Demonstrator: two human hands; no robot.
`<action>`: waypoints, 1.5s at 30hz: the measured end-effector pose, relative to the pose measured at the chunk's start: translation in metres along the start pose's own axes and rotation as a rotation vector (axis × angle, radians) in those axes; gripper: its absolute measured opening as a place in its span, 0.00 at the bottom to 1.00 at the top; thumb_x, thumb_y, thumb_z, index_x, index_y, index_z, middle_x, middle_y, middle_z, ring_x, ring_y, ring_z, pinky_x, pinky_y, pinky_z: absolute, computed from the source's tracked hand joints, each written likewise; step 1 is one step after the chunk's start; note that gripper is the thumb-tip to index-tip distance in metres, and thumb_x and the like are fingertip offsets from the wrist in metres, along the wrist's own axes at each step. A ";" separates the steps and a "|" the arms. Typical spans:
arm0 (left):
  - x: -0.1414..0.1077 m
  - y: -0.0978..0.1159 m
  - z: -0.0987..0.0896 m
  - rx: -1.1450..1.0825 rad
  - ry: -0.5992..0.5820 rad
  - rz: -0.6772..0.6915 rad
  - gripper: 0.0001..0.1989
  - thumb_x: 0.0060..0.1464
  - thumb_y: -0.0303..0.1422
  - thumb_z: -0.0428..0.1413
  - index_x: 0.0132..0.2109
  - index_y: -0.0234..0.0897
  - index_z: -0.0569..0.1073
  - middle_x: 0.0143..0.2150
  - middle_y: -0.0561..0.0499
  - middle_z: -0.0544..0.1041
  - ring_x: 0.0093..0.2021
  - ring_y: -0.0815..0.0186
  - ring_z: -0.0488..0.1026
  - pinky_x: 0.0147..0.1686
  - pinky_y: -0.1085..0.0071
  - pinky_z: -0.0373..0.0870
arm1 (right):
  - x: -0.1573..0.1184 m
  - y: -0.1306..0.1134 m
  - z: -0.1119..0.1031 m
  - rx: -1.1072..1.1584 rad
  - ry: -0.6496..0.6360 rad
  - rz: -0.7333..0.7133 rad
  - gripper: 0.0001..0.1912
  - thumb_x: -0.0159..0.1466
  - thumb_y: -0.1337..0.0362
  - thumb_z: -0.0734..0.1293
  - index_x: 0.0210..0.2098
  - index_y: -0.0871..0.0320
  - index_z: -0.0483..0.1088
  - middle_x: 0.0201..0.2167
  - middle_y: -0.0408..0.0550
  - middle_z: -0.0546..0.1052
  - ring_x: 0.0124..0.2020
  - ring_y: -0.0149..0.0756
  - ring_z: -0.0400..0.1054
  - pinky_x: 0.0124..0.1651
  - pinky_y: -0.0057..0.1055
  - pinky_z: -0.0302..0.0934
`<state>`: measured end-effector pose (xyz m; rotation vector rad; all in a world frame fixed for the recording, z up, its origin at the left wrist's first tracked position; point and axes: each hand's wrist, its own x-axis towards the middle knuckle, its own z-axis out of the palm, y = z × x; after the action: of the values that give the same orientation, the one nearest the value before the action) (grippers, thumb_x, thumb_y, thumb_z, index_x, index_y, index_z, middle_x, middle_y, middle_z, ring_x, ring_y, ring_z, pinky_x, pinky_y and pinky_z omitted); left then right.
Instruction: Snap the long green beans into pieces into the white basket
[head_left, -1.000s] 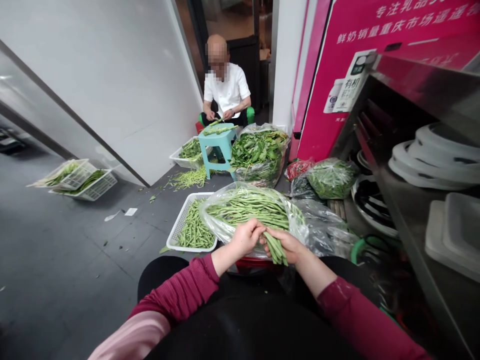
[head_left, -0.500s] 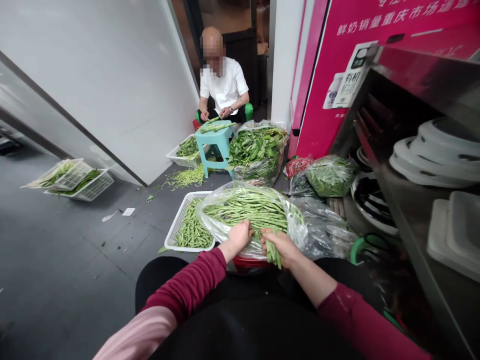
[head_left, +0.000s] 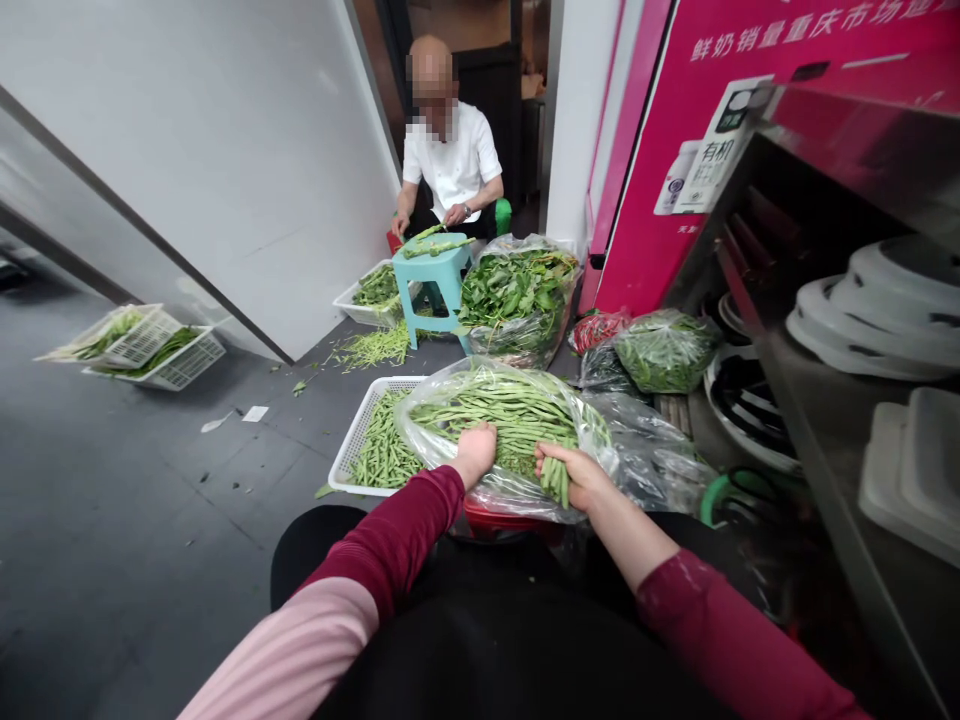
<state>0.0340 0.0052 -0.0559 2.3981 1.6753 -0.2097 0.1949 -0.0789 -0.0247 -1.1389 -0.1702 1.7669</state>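
A clear plastic bag (head_left: 420,425) full of long green beans (head_left: 517,400) lies open in front of me, over something red (head_left: 499,520) between my knees. My right hand (head_left: 589,478) is closed around a small bunch of long beans (head_left: 555,478), their ends sticking out below the fingers. At the bag's near side, my left hand (head_left: 478,450) rests on the bean pile with curled fingers. Its fingertips and whatever they hold are hidden. Left of the bag stands a white basket (head_left: 346,455) of short-cut bean pieces (head_left: 384,450).
Across from me a person (head_left: 450,160) in white handles green stalks over a light-blue stool (head_left: 435,270). A bag of leafy greens (head_left: 521,290) stands beside it. Two white baskets (head_left: 184,370) of vegetables sit at left. A metal shelf (head_left: 817,440) with white containers is close on my right.
My left hand has moved slightly up and left, farther onto the beans. My right hand, with its bunch, has shifted a little right and up, so the hands are farther apart.
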 end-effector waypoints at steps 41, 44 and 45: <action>-0.116 0.020 -0.078 -0.915 -0.157 0.318 0.06 0.43 0.28 0.45 0.24 0.34 0.65 0.19 0.57 0.59 0.21 0.75 0.55 0.22 0.78 0.53 | -0.017 0.011 0.016 0.065 -0.098 -0.078 0.05 0.52 0.68 0.68 0.23 0.61 0.66 0.15 0.43 0.70 0.16 0.28 0.64 0.21 0.24 0.61; -0.114 0.023 -0.086 -1.000 -0.144 0.393 0.07 0.45 0.29 0.46 0.23 0.33 0.65 0.19 0.57 0.60 0.22 0.75 0.56 0.23 0.78 0.54 | -0.017 0.009 0.014 0.043 -0.089 -0.038 0.06 0.52 0.68 0.67 0.22 0.62 0.66 0.14 0.43 0.69 0.15 0.28 0.63 0.21 0.24 0.60; -0.109 0.022 -0.089 -1.047 -0.130 0.349 0.09 0.48 0.31 0.46 0.24 0.33 0.65 0.18 0.57 0.59 0.20 0.75 0.55 0.22 0.78 0.53 | -0.018 0.009 0.013 0.022 -0.105 -0.024 0.06 0.52 0.68 0.67 0.22 0.62 0.66 0.14 0.43 0.69 0.15 0.27 0.63 0.21 0.24 0.60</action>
<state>0.0168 -0.0791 0.0581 1.7328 0.8958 0.4489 0.1803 -0.0930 -0.0116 -1.0246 -0.2260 1.8037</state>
